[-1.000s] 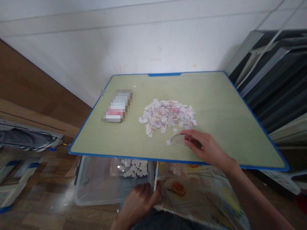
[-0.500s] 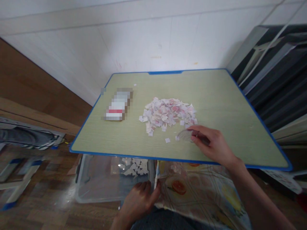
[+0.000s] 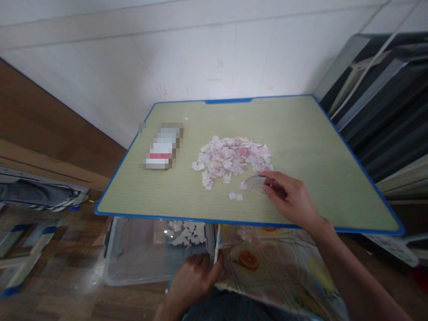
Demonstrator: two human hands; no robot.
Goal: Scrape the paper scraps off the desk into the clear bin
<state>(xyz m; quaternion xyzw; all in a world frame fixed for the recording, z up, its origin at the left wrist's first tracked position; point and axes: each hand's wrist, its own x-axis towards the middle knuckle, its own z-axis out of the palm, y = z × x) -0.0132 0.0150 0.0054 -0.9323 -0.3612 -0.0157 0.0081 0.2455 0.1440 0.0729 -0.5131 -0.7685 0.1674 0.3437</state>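
Nearest us, our left hand (image 3: 192,276) is pinching the patterned cloth (image 3: 274,267) by its edge beside the plastic bin (image 3: 133,282), perhaps to hold that edge up. Over the table (image 3: 167,200), our right hand (image 3: 294,196) is gripping a clear rounded plate (image 3: 256,183) by one side, seemingly leaving its curve free toward the loose squares (image 3: 232,195); beyond, the paper pile (image 3: 234,156) is lying mid-table.

Single head view close above table (image 3: 317,142), facing forward and down toward wall (image 3: 200,62)
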